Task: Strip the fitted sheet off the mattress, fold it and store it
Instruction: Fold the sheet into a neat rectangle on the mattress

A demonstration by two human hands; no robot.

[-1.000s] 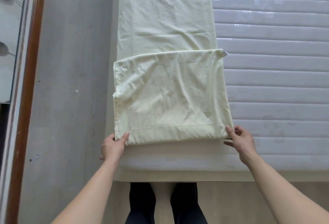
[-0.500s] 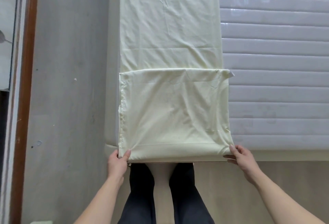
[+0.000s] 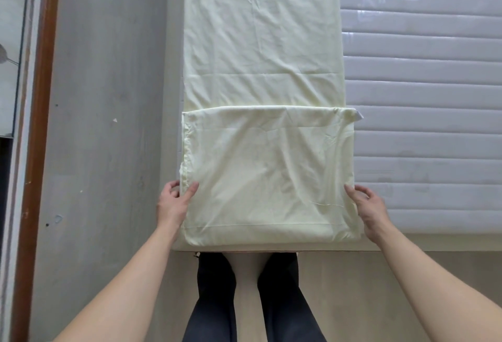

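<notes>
The pale yellow fitted sheet lies as a long strip along the left side of the bare quilted mattress. Its near end is doubled back into a square flap reaching the mattress's front edge. My left hand pinches the flap's left edge, thumb on top of the cloth and fingers curled beside it. My right hand touches the flap's right edge with loosely bent fingers; whether they grip the cloth is unclear.
A grey floor runs along the left of the bed. A wooden-framed mirror or door stands at the far left. My legs in dark trousers stand at the mattress's foot, on beige flooring.
Both hands have slid from the flap's near corners forward along its side edges. The folded flap now lies flatter against the mattress's front edge.
</notes>
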